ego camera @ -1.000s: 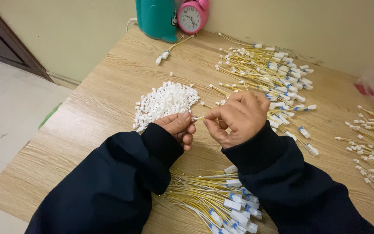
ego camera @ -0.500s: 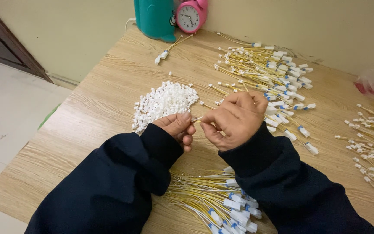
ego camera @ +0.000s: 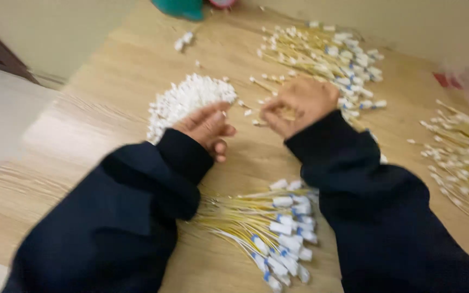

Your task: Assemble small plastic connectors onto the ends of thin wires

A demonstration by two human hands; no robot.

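a heap of small white plastic caps [ego camera: 187, 102] lies loose on the wooden table, spread into a low rounded mound just beyond the left hand, its near edge touching the fingertips; a few stray caps sit scattered to its right; the thin yellow wires [ego camera: 287, 112] in the right hand show only as a blurred yellowish patch inside the curled fingers, so their count and pose cannot be told; motion blur softens every outline
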